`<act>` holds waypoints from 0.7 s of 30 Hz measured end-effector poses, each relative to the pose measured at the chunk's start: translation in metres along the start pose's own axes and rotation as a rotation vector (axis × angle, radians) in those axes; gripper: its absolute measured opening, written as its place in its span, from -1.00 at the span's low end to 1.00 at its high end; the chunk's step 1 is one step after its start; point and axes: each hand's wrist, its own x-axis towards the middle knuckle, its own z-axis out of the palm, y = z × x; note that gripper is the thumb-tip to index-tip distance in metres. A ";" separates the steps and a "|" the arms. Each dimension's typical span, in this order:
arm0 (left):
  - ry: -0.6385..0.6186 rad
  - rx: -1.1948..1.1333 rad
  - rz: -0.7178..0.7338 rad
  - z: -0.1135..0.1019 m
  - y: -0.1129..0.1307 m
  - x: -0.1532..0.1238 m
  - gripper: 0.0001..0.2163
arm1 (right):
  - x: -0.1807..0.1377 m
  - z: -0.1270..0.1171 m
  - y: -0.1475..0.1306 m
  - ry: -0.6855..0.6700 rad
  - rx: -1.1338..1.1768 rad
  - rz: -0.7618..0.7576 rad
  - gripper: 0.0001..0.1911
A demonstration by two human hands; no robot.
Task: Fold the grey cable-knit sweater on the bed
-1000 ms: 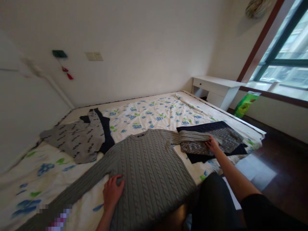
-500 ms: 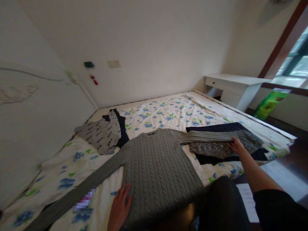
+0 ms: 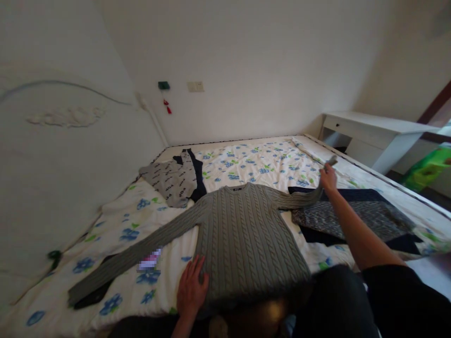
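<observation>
- Evidently the grey cable-knit sweater (image 3: 243, 234) lies face up across the near edge of the bed (image 3: 253, 162), its collar toward the far wall and its hem at the person's side.
- Its right sleeve (image 3: 299, 199) is lifted off the bedding, pinched at the cuff by the right hand (image 3: 328, 177), which is closed on the knit above the dark folded garments (image 3: 355, 218).
- The left hand (image 3: 192, 291) lies open and flat on the lower left corner of the sweater's body, fingers spread, pinning it to the bed.
- To fold that sleeve well, I judge the flat hand should keep its weight on the hem so that the body does not drag or bunch as the cuff travels.
- The cuff is best carried low and straight across the chest, so that the fold falls cleanly at the shoulder seam and no twist enters the sleeve.
- The left sleeve (image 3: 134, 256) runs out toward the near left corner of the bed, over a dark flat object (image 3: 92, 296) I cannot identify; it lies well apart from the raised one.
- A grey patterned garment (image 3: 172, 177) rests near the headboard (image 3: 66, 155), clear of the work, and a white desk (image 3: 373, 136) stands beyond the bed's far right corner.
</observation>
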 end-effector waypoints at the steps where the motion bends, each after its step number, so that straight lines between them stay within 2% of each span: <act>1: -0.004 0.002 -0.005 -0.002 0.001 -0.001 -0.46 | -0.011 0.026 -0.035 -0.073 0.025 -0.042 -0.35; 3: -0.014 0.009 -0.011 -0.006 0.005 -0.002 -0.46 | -0.054 0.078 -0.105 -0.225 0.104 -0.203 -0.27; 5: -0.026 0.016 -0.017 -0.010 0.009 -0.004 -0.47 | -0.123 0.124 -0.162 -0.417 0.152 -0.359 -0.21; 7: -0.043 0.023 -0.029 -0.015 0.012 -0.005 -0.46 | -0.208 0.154 -0.195 -0.676 0.168 -0.519 -0.20; 8: -0.054 0.028 -0.035 -0.017 0.013 -0.005 -0.46 | -0.252 0.163 -0.199 -0.812 0.153 -0.587 -0.21; 10: -0.081 0.037 -0.041 -0.020 0.015 -0.005 -0.45 | -0.332 0.167 -0.188 -1.068 0.048 -0.654 -0.27; 12: -0.095 0.041 -0.040 -0.023 0.016 -0.005 -0.44 | -0.391 0.156 -0.156 -1.246 -0.088 -0.637 -0.35; 14: -0.092 0.041 -0.039 -0.023 0.017 -0.005 -0.44 | -0.422 0.136 -0.117 -1.283 -0.138 -0.603 -0.39; 17: -0.077 0.048 -0.034 -0.023 0.018 -0.004 -0.44 | -0.421 0.099 -0.069 -1.202 -0.170 -0.551 -0.39; 21: -0.076 0.065 -0.011 -0.025 0.019 -0.001 -0.47 | -0.377 0.053 -0.026 -1.044 -0.396 -0.399 -0.37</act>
